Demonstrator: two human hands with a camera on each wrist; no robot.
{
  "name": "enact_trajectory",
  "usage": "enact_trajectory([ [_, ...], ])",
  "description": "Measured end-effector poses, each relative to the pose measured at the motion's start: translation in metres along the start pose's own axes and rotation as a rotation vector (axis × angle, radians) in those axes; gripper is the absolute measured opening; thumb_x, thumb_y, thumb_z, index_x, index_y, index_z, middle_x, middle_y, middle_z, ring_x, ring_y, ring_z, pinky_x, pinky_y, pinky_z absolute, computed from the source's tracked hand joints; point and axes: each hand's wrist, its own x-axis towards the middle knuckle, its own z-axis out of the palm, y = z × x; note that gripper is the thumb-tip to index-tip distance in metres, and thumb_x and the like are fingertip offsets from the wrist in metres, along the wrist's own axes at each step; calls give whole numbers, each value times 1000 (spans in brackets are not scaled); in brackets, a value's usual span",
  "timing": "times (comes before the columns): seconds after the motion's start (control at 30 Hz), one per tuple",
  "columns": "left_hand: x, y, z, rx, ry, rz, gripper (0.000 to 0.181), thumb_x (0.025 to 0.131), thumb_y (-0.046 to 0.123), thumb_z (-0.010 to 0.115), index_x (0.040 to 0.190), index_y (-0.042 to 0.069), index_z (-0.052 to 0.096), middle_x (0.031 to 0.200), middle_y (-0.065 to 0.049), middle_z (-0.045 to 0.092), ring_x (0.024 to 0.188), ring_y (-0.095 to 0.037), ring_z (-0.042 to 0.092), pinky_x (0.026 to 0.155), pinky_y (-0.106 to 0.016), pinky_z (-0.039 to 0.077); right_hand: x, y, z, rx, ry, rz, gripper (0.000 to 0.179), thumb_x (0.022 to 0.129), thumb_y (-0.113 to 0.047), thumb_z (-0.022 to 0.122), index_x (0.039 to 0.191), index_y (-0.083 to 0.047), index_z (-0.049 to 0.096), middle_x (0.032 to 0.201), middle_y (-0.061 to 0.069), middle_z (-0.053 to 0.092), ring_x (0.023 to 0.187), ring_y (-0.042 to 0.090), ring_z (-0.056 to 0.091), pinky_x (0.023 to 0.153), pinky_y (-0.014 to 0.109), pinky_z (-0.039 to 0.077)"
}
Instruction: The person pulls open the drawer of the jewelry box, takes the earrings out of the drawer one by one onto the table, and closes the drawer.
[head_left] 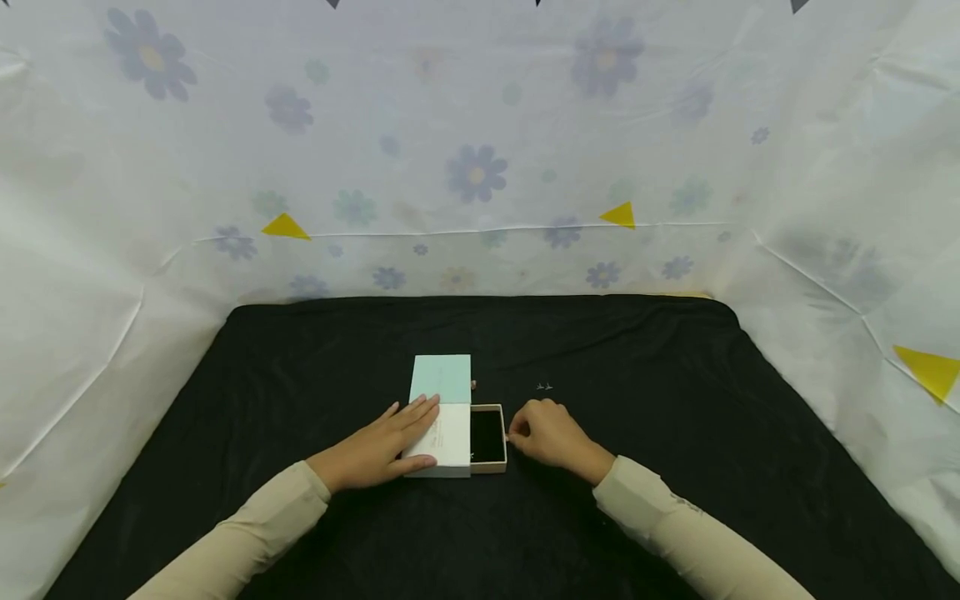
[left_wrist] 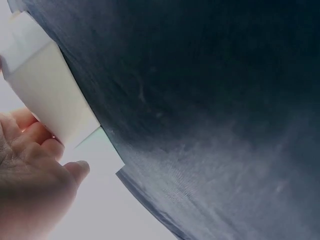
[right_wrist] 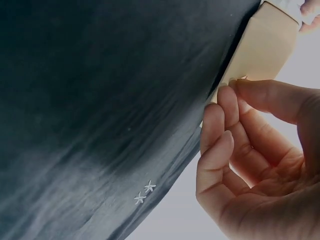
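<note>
In the head view my left hand lies on the white top of a small jewelry box, fingers extended and thumb along its near edge. From the right side of this box a cream-rimmed drawer with a black lining sticks partly out. My right hand pinches the small pull tab at the drawer's front between thumb and fingertips; the right wrist view shows the tab partly hidden. A tiny pale thing shows inside the drawer by the white edge, too small to tell.
Against the white part's far side sits a mint-green box with a small tab at its right; whether they are joined I cannot tell. Two small silvery starfish-shaped pieces lie on the black cloth beyond my right hand. White flower-print sheeting surrounds the table.
</note>
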Motion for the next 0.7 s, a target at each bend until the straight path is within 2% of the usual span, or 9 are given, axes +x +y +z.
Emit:
enact_trajectory([
  [0.27,2,1,-1,35,-7,1,81,97,57,43,154,7,15,161,-7,11,147,-25,12,115,-56,12,-3,7,-3,-14,6,45,8,85,-14,73,78,-14,75,71,-6,66,56,3,53,53,24,46],
  [0.7,2,-3,0,45,-1,7,80,97,58,41,154,8,15,161,-7,12,147,-25,12,115,-56,13,-6,13,-3,15,-5,38,7,85,-11,72,79,-12,76,72,-4,67,56,4,54,52,24,46],
])
